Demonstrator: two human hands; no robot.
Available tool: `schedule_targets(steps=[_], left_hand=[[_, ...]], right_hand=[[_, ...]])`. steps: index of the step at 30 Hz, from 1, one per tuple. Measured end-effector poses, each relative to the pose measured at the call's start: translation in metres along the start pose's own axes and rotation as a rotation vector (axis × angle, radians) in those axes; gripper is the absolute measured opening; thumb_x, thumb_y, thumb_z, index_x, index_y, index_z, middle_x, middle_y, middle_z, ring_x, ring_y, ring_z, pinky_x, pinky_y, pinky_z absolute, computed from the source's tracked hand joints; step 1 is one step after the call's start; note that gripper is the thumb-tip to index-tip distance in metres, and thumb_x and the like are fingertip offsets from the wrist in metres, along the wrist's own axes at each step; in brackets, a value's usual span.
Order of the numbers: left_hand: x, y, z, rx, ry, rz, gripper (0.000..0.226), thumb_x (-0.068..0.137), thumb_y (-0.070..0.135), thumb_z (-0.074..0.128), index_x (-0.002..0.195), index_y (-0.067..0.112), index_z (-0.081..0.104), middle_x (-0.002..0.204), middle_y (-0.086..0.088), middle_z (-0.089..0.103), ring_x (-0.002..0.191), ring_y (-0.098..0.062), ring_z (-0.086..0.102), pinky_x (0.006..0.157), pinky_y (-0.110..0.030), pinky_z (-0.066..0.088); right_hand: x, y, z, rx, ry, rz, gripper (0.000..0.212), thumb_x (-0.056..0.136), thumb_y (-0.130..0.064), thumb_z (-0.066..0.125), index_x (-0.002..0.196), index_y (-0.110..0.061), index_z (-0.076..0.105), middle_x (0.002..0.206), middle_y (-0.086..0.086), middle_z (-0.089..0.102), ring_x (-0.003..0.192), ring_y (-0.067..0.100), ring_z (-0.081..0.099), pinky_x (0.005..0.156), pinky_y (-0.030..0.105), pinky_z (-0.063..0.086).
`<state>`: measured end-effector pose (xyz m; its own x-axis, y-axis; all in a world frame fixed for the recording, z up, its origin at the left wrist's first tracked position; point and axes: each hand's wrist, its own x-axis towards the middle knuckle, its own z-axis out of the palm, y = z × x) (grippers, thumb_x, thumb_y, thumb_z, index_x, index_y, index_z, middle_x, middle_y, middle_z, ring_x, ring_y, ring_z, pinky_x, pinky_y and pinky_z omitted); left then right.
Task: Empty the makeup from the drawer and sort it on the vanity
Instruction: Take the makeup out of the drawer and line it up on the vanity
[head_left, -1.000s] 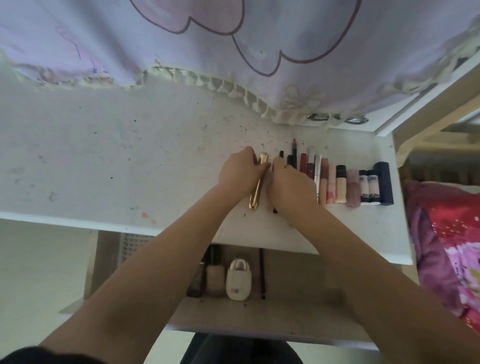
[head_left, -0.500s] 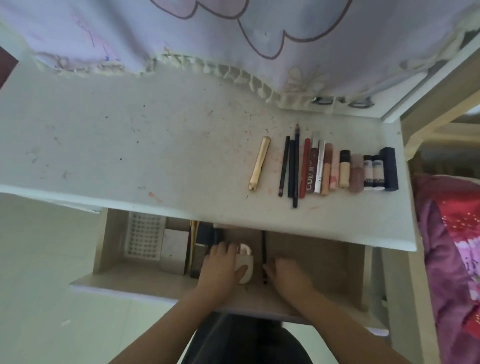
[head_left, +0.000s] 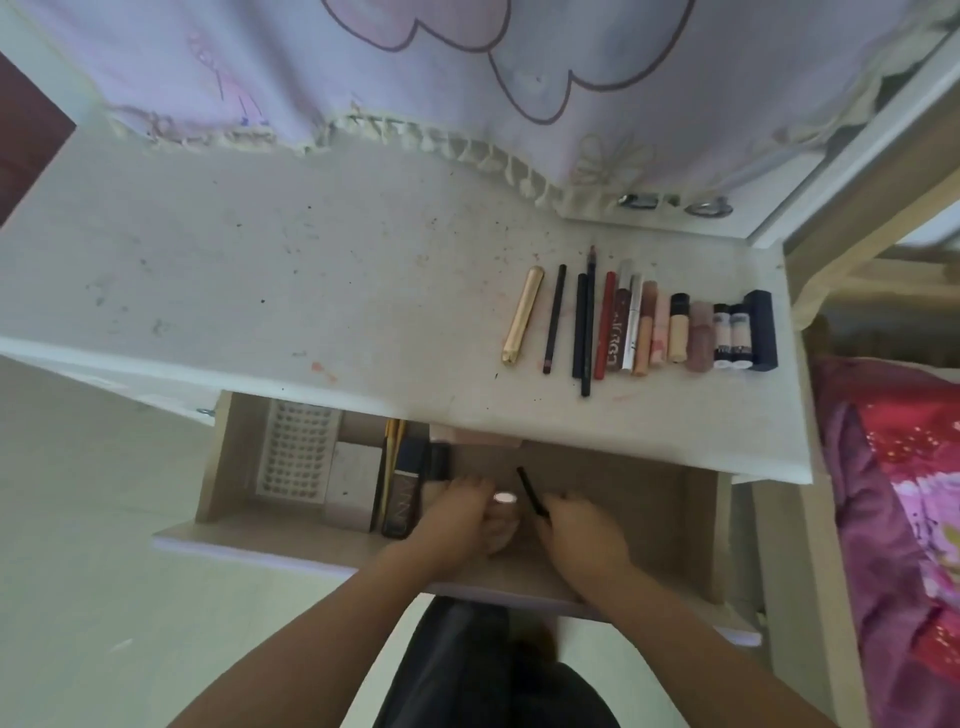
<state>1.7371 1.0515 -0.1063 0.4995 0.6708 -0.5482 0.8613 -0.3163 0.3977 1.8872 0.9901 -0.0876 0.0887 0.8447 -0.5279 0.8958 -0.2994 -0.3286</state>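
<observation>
Our speckled white vanity (head_left: 260, 291) — tubes (head_left: 675, 327) rowed right, left hand (head_left: 457, 512) gripping a bottle (head_left: 503, 519), right hand (head_left: 582, 530) pinching a pencil (head_left: 531, 491) — over the open drawer (head_left: 623, 499).

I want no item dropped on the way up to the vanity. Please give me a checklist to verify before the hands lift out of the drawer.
1. Left hand has a firm hold on the pale compact: cannot tell, the fingers wrap it but the frame is blurred.
2. Right hand holds the black pencil: ok, one end is in the fingers and the other end points up.
3. Drawer is open enough: ok.
4. Free spot on the vanity left of the gold tube: ok.
5. Drawer emptied: not ok, the dark bottle and white tray remain.
</observation>
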Motion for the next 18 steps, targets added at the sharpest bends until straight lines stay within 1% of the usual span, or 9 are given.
schedule_targets(steps=[2, 4, 5, 7, 9, 10, 12, 15, 18], left_hand=[[-0.019, -0.003, -0.017, -0.129, 0.033, 0.044, 0.028, 0.089, 0.028, 0.059, 0.114, 0.018, 0.052, 0.118, -0.002, 0.052, 0.106, -0.017, 0.049, 0.085, -0.024, 0.036], [-0.034, -0.004, -0.044, -0.243, 0.140, 0.102, 0.024, 0.086, 0.028, 0.064, 0.107, 0.025, 0.053, 0.109, 0.007, 0.052, 0.102, -0.010, 0.050, 0.087, -0.022, 0.041], [-0.040, -0.002, -0.063, -0.295, 0.202, 0.126, 0.025, 0.084, 0.029, 0.067, 0.103, 0.032, 0.051, 0.105, 0.014, 0.052, 0.098, -0.004, 0.051, 0.086, -0.019, 0.042], [-0.043, 0.003, -0.108, -0.433, 0.316, 0.150, 0.033, 0.080, 0.029, 0.071, 0.095, 0.045, 0.046, 0.096, 0.023, 0.056, 0.088, 0.003, 0.054, 0.077, -0.010, 0.044], [-0.029, 0.006, -0.158, -0.540, 0.429, 0.155, 0.035, 0.078, 0.030, 0.074, 0.092, 0.048, 0.047, 0.088, 0.024, 0.060, 0.082, 0.009, 0.057, 0.067, -0.003, 0.042], [-0.016, 0.006, -0.180, -0.583, 0.472, 0.149, 0.035, 0.078, 0.030, 0.074, 0.092, 0.047, 0.047, 0.086, 0.022, 0.061, 0.077, 0.010, 0.057, 0.064, -0.003, 0.042], [0.022, 0.006, -0.218, -0.645, 0.522, 0.133, 0.032, 0.079, 0.030, 0.073, 0.097, 0.041, 0.050, 0.086, 0.013, 0.063, 0.072, 0.004, 0.057, 0.065, -0.011, 0.043], [0.083, 0.004, -0.250, -0.651, 0.487, 0.104, 0.034, 0.081, 0.029, 0.071, 0.112, 0.026, 0.055, 0.089, -0.005, 0.064, 0.079, -0.015, 0.060, 0.070, -0.024, 0.047], [0.132, 0.009, -0.259, -0.652, 0.389, 0.090, 0.035, 0.083, 0.029, 0.069, 0.114, 0.021, 0.055, 0.088, -0.007, 0.066, 0.086, -0.024, 0.065, 0.077, -0.035, 0.053]], right_hand=[[-0.016, -0.001, -0.025, 0.024, 0.012, -0.075, 0.021, 0.097, -0.033, 0.043, 0.108, -0.019, 0.056, 0.105, 0.004, 0.057, 0.093, 0.023, 0.058, 0.076, 0.034, 0.048], [-0.024, -0.005, -0.057, 0.107, 0.062, -0.137, 0.015, 0.097, -0.033, 0.046, 0.104, -0.023, 0.054, 0.097, -0.004, 0.056, 0.085, 0.014, 0.057, 0.074, 0.030, 0.050], [-0.023, -0.009, -0.075, 0.158, 0.112, -0.156, 0.015, 0.096, -0.033, 0.048, 0.107, -0.024, 0.053, 0.094, -0.008, 0.056, 0.082, 0.010, 0.056, 0.073, 0.026, 0.050], [-0.012, -0.022, -0.114, 0.249, 0.247, -0.167, 0.027, 0.095, -0.031, 0.051, 0.121, -0.024, 0.051, 0.090, -0.010, 0.057, 0.079, 0.007, 0.057, 0.073, 0.023, 0.050], [0.011, -0.036, -0.148, 0.308, 0.355, -0.139, 0.037, 0.095, -0.027, 0.052, 0.130, -0.018, 0.045, 0.086, -0.005, 0.059, 0.076, 0.011, 0.058, 0.072, 0.028, 0.051], [0.025, -0.043, -0.162, 0.322, 0.373, -0.109, 0.038, 0.095, -0.025, 0.051, 0.131, -0.015, 0.043, 0.084, -0.002, 0.059, 0.075, 0.014, 0.058, 0.072, 0.031, 0.051], [0.053, -0.055, -0.179, 0.307, 0.364, -0.030, 0.037, 0.095, -0.022, 0.047, 0.130, -0.012, 0.041, 0.086, 0.003, 0.061, 0.077, 0.019, 0.059, 0.073, 0.035, 0.051], [0.084, -0.065, -0.184, 0.274, 0.342, 0.048, 0.037, 0.097, -0.022, 0.043, 0.131, -0.011, 0.037, 0.095, 0.009, 0.065, 0.084, 0.026, 0.064, 0.078, 0.041, 0.053], [0.100, -0.065, -0.179, 0.219, 0.350, 0.077, 0.043, 0.097, -0.021, 0.042, 0.137, -0.015, 0.031, 0.095, 0.007, 0.065, 0.086, 0.026, 0.064, 0.080, 0.040, 0.053]])
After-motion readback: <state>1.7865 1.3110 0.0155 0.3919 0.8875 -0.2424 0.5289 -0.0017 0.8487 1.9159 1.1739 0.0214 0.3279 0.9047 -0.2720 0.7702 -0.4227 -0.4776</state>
